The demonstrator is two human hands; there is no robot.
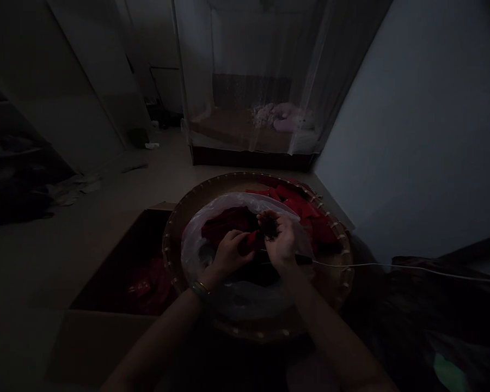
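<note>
The room is very dim. A round woven tray (179, 218) lies in front of me with a clear plastic bag (196, 239) of red pieces (224, 223) on it. My left hand (228, 253), with a bangle at the wrist, is curled with its fingers on a red piece inside the bag. My right hand (280, 237) is closed around a small dark clump (269, 226) just above the bag. More red pieces (302, 207) lie on the tray's far right. A thin pale thread (392, 267) runs from under my right hand off to the right.
An open cardboard box (122, 272) with red stuff inside stands left of the tray. A bed (249, 130) under a mosquito net is at the back. A wall (424, 136) rises on the right. Dark cloth (445, 305) lies at lower right.
</note>
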